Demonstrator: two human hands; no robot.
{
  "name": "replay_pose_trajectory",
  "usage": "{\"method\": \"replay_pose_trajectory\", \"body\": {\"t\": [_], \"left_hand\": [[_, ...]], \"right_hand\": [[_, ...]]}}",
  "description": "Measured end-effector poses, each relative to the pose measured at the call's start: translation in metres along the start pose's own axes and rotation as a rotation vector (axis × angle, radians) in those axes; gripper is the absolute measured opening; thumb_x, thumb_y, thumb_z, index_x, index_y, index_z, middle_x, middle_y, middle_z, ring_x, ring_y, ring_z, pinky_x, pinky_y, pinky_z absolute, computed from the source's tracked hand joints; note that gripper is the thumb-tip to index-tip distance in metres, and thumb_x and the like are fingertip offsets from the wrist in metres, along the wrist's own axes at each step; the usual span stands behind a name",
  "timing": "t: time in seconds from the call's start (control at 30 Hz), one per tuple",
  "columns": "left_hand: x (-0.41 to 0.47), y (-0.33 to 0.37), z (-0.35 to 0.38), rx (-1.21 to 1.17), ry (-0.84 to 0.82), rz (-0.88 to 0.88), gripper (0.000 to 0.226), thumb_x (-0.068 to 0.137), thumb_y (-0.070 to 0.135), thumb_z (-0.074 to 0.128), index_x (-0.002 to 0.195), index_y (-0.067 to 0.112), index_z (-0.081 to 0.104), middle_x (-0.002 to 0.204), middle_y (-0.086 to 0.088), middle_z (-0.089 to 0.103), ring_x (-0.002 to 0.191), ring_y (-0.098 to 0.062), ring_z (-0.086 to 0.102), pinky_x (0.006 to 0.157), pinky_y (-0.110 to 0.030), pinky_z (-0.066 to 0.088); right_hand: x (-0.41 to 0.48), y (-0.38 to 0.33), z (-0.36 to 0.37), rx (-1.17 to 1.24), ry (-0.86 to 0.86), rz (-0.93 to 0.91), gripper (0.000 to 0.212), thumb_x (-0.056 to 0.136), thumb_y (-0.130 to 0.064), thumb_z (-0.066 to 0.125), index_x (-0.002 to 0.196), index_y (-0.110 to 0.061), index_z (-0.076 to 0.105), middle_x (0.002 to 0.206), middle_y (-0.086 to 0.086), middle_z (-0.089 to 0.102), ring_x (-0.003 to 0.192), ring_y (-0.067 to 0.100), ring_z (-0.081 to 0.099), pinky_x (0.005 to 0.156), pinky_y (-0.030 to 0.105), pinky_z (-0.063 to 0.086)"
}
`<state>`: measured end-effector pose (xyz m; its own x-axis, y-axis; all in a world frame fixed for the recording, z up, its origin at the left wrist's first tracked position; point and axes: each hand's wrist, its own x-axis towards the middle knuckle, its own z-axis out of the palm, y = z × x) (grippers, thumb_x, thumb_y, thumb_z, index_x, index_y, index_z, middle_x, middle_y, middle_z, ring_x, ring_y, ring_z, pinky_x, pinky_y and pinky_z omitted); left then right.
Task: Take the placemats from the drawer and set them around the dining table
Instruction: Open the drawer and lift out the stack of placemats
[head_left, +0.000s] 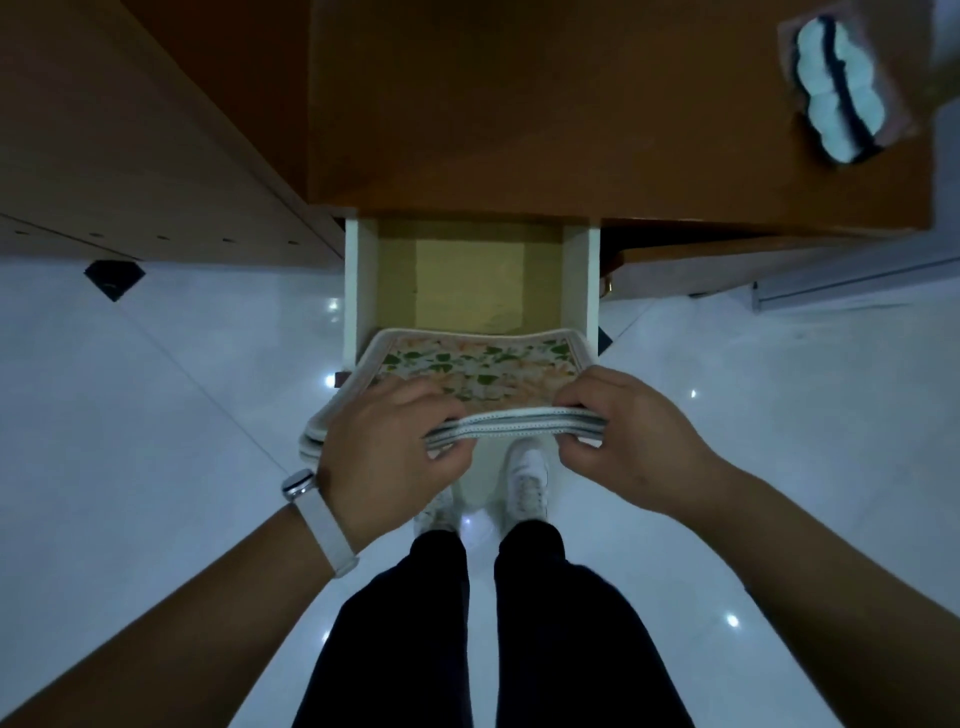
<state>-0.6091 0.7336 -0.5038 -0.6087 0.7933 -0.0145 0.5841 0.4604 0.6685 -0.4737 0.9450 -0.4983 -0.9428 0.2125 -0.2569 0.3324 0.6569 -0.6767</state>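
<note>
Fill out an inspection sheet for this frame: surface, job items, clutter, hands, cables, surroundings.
Surface: brown wooden cabinet top, mostly bare.
Job's things: stack of placemats, floral top with pale border, held over the front of the open drawer; the drawer floor in view is bare.
Clutter: a blurred white and dark object at the cabinet top's far right; what it is cannot be told.
Grippers: left hand and right hand each pinch the stack's near edge; a watch on the left wrist.
Cables: nothing seen.
Surroundings: glossy white tiled floor, white shoes below the stack.
</note>
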Motion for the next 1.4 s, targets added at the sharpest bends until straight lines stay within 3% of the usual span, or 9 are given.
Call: {"method": "replay_pose_trajectory", "body": {"t": [0.2, 0.33, 0.57, 0.73, 0.83, 0.93, 1.03, 1.23, 1.4], "left_hand": [[-0.022, -0.021, 0.037, -0.1, -0.211, -0.135, 0.025, 0.076, 0.047, 0.068, 0.088, 0.025, 0.072, 0.081, 0.016, 0.057, 0.075, -0.01, 0.054, 0.068, -0.034, 0.05], [-0.024, -0.037, 0.046, -0.247, -0.273, -0.4, 0.048, 0.07, 0.063, 0.063, 0.09, 0.019, 0.07, 0.084, 0.01, 0.061, 0.079, -0.006, 0.058, 0.07, -0.017, 0.047], [-0.03, -0.096, 0.049, -0.009, -0.074, -0.802, 0.058, 0.077, 0.037, 0.078, 0.126, 0.023, 0.051, 0.119, -0.007, 0.051, 0.11, -0.023, 0.048, 0.091, -0.035, 0.043], [-0.029, -0.096, 0.063, -0.449, -0.097, -1.14, 0.063, 0.078, 0.033, 0.08, 0.125, 0.018, 0.041, 0.103, -0.005, 0.064, 0.089, -0.02, 0.065, 0.081, -0.035, 0.053], [-0.032, -0.099, 0.073, -0.5, -0.044, -1.176, 0.057, 0.073, 0.032, 0.084, 0.115, 0.017, 0.048, 0.108, -0.008, 0.066, 0.096, -0.025, 0.066, 0.089, -0.044, 0.055], [-0.033, -0.102, 0.08, -0.513, 0.003, -1.185, 0.05, 0.076, 0.024, 0.082, 0.114, 0.016, 0.05, 0.104, -0.004, 0.065, 0.097, -0.024, 0.065, 0.088, -0.042, 0.055], [-0.034, -0.104, 0.082, -0.534, 0.03, -1.188, 0.047, 0.077, 0.021, 0.081, 0.114, 0.014, 0.053, 0.103, -0.004, 0.065, 0.095, -0.022, 0.066, 0.076, -0.032, 0.054], [-0.03, -0.103, 0.083, -0.587, 0.069, -1.138, 0.041, 0.08, 0.018, 0.078, 0.114, 0.013, 0.055, 0.099, -0.008, 0.068, 0.073, -0.017, 0.068, 0.065, -0.028, 0.053], [-0.033, -0.087, 0.084, -0.569, 0.169, -1.083, 0.034, 0.081, 0.015, 0.077, 0.104, 0.021, 0.053, 0.103, -0.004, 0.066, 0.081, -0.017, 0.067, 0.073, -0.033, 0.056]], "right_hand": [[-0.014, 0.026, 0.035, 0.037, -0.075, 0.086, 0.018, 0.071, -0.017, 0.071, 0.089, -0.014, 0.07, 0.083, -0.005, 0.06, 0.076, 0.013, 0.054, 0.064, 0.035, 0.052], [-0.022, 0.043, 0.055, 0.086, -0.126, 0.115, 0.018, 0.069, -0.019, 0.069, 0.087, -0.014, 0.069, 0.083, -0.003, 0.058, 0.077, 0.015, 0.054, 0.067, 0.036, 0.051], [-0.045, 0.064, 0.087, -0.104, 0.053, 0.086, 0.032, 0.067, -0.032, 0.066, 0.093, -0.014, 0.072, 0.091, 0.002, 0.062, 0.081, 0.025, 0.059, 0.071, 0.039, 0.051], [-0.062, 0.076, 0.101, 0.026, -0.042, 0.311, 0.086, 0.055, -0.039, 0.092, 0.128, -0.017, 0.052, 0.141, 0.013, 0.036, 0.132, 0.031, 0.032, 0.107, 0.043, 0.034], [-0.053, 0.078, 0.102, 0.343, -0.082, 0.513, 0.115, 0.056, -0.031, 0.094, 0.148, -0.016, 0.027, 0.15, 0.0, 0.017, 0.137, 0.004, 0.017, 0.111, 0.026, 0.026], [-0.037, 0.08, 0.097, 0.679, 0.061, 0.668, 0.092, 0.065, -0.021, 0.09, 0.139, -0.029, 0.035, 0.137, -0.002, 0.036, 0.12, 0.007, 0.048, 0.093, 0.033, 0.054], [-0.025, 0.09, 0.092, 0.731, 0.088, 0.818, 0.067, 0.078, -0.017, 0.081, 0.127, -0.032, 0.039, 0.114, -0.01, 0.056, 0.102, 0.004, 0.059, 0.072, 0.022, 0.053], [-0.009, 0.114, 0.101, 0.669, 0.004, 0.907, 0.03, 0.082, -0.018, 0.074, 0.111, -0.017, 0.065, 0.104, -0.006, 0.071, 0.091, 0.012, 0.069, 0.067, 0.022, 0.054], [-0.009, 0.106, 0.097, 0.683, 0.046, 0.935, 0.035, 0.079, -0.023, 0.073, 0.112, -0.017, 0.061, 0.103, -0.004, 0.071, 0.089, 0.015, 0.071, 0.07, 0.03, 0.059]]}}
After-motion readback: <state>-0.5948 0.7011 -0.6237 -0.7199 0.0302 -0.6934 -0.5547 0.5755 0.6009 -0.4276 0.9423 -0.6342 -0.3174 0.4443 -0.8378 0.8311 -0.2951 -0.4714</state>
